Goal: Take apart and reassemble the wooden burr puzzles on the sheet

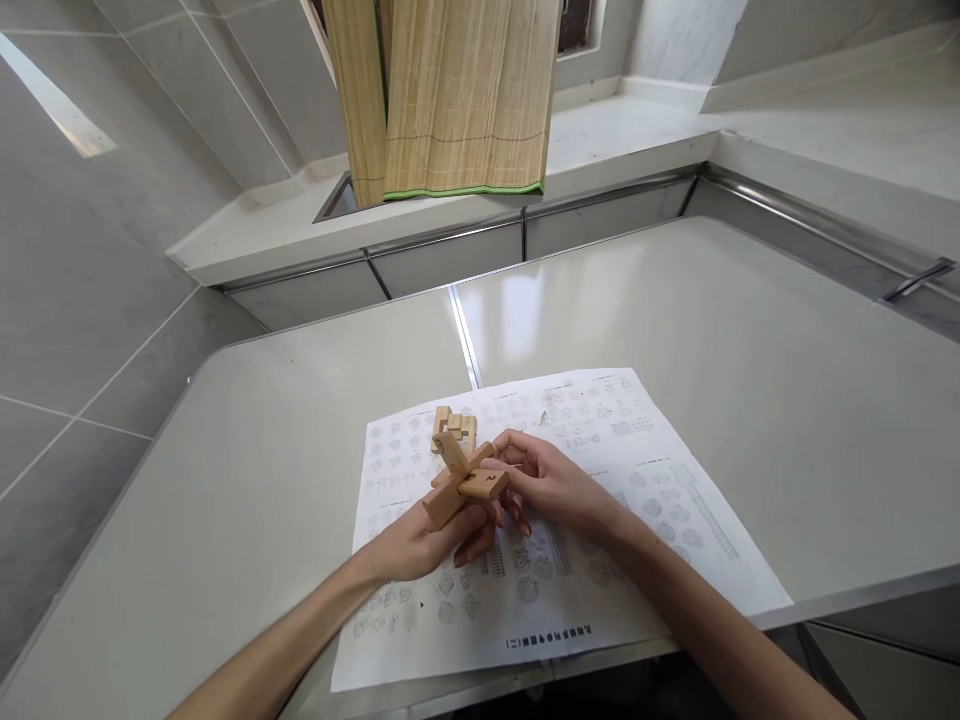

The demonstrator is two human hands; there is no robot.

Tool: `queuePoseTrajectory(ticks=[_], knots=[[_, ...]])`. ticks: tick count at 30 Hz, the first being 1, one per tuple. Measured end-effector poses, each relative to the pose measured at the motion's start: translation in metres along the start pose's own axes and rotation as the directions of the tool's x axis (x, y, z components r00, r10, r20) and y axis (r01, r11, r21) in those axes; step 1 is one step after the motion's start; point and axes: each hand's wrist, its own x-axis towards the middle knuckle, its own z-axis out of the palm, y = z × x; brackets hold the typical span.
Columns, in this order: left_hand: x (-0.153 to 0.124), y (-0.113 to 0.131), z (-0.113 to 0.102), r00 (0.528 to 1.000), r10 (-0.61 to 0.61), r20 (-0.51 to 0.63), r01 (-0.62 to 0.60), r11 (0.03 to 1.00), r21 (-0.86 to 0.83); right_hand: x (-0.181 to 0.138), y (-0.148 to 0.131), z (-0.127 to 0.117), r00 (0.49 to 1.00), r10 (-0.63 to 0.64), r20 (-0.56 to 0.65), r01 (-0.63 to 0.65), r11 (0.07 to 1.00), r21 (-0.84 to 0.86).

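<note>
Both my hands hold a wooden interlocking puzzle point(459, 480) made of crossed light-wood bars, a little above a printed instruction sheet point(645, 500). My left hand point(420, 545) grips the lower bars from underneath. My right hand point(544, 485) pinches a bar marked with a dark sign at the puzzle's right side. More loose notched wooden pieces point(454, 424) lie on the sheet just behind the puzzle.
The sheet lies on a pale grey table point(247, 480) with a metal seam point(463, 335) running down its middle. A bamboo blind point(450, 95) hangs over a white ledge at the back. Grey tiled floor shows at the left.
</note>
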Motion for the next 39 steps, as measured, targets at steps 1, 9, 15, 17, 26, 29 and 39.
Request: queuePoseTrajectory(ticks=[1,9,15,17,26,29,39], knots=[[0.0,0.001,0.001,1.0,-0.007,0.0,0.007,1.0,0.002,0.0,0.001,0.001,1.0,-0.011,-0.002,0.011,1.0,0.004],[0.0,0.005,0.005,0.999,-0.036,0.006,0.035,0.999,0.025,0.001,-0.001,0.0,1.0,-0.014,-0.021,0.014,1.0,0.017],[-0.002,0.002,0.006,1.0,-0.03,0.007,0.029,0.999,0.021,-0.003,-0.005,-0.001,0.997,-0.061,0.057,0.057,0.996,0.064],[-0.003,0.0,0.007,1.0,-0.017,-0.002,0.017,1.0,-0.002,-0.004,-0.004,0.0,0.995,-0.083,0.06,0.078,0.993,0.09],[-0.002,0.002,0.009,0.998,-0.057,0.012,0.057,0.997,-0.048,-0.006,0.001,0.0,0.991,-0.119,0.065,0.107,0.981,0.162],[-0.002,-0.002,0.009,0.996,-0.068,0.049,0.069,0.997,-0.03,-0.006,0.001,-0.001,0.988,-0.115,0.099,0.094,0.976,0.197],[-0.004,-0.008,0.008,0.996,-0.059,0.063,0.058,0.998,0.008,-0.007,0.0,-0.003,0.984,-0.092,0.155,0.058,0.977,0.206]])
